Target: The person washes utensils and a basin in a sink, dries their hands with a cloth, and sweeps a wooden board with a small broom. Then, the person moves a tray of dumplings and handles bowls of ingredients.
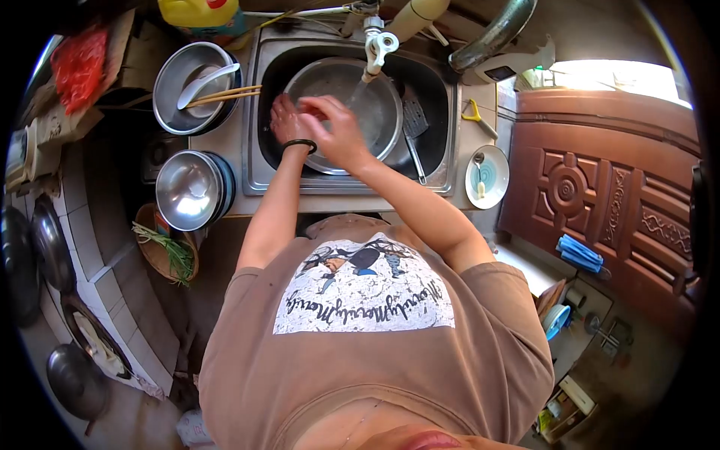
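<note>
While, in the head view, water [360,91] fell from a white tap [380,46], the bare left hand [283,120] and right hand [334,131] touched each other, their fingers loose and open. They were over the left side of a round metal basin [382,120] inside a boxy steel sink [250,142]. Beside the basin leaned a flat turner with slots [415,118]. Smooth, shiny bowls [187,191] sat stacked to the left.

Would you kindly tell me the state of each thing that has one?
Left hand: open, empty
Right hand: half-curled, empty
Tap: running
Basin: upright, under tap
Spatula: unheld, beside basin
Bowls: upright, two stacks
Chopsticks: protruding from a bowl
White spoon: in that bowl
</note>
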`<state>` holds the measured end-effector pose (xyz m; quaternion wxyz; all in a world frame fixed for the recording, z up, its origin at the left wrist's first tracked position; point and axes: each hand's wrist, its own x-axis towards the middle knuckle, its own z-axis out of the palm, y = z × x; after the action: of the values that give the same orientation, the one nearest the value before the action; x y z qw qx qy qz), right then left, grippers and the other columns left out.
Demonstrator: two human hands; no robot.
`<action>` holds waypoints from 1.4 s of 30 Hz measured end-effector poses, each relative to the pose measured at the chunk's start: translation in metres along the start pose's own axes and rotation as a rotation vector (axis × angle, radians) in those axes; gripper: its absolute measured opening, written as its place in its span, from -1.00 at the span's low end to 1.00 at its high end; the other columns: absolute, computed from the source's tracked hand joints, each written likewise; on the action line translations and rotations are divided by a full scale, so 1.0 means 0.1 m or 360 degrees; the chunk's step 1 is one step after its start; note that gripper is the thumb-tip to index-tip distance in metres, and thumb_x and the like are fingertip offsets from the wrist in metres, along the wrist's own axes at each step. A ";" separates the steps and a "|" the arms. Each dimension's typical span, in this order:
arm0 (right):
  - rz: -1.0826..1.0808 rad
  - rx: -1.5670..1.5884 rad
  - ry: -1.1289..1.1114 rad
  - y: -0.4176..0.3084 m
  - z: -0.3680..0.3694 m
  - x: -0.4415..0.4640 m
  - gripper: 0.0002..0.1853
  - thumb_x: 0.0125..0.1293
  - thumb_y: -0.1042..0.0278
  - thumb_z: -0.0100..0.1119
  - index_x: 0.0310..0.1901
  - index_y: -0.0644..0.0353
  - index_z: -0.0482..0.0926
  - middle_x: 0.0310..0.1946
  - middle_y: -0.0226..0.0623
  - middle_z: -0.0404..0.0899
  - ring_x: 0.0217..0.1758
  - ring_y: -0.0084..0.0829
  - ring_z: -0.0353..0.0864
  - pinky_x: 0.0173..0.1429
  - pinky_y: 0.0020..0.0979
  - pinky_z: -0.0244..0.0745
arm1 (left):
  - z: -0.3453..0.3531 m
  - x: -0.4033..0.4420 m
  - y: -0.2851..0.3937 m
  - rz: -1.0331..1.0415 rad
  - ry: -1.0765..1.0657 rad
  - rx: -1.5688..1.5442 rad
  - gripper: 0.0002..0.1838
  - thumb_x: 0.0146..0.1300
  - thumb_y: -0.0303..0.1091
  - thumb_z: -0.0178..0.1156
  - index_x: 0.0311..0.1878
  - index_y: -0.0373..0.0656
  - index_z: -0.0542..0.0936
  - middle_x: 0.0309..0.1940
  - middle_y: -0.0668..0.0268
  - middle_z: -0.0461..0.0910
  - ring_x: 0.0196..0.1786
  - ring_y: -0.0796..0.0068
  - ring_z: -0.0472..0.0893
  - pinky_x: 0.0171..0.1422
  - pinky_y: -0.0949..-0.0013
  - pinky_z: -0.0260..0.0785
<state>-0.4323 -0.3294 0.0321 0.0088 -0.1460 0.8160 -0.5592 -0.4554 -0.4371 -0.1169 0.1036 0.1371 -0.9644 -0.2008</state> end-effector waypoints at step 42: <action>0.1471 0.0150 -0.0239 0.77 -1.61 -0.69 -0.70 0.11 0.27 0.32 -0.26 0.35 0.53 -0.48 -0.25 0.59 -0.55 -0.40 0.60 -0.53 -0.39 0.51 | -2.38 -0.30 0.43 -0.0335 -0.0568 -0.1271 -0.72 0.19 -0.30 0.29 -0.39 -0.19 0.37 -0.74 0.38 0.44 -0.74 0.61 0.37 -0.67 0.46 0.16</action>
<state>-0.4128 -0.1406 0.0113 0.3225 0.1930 0.7664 -0.5210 -0.3765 -0.4753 0.1103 -0.0406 0.1470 -0.7948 -0.5874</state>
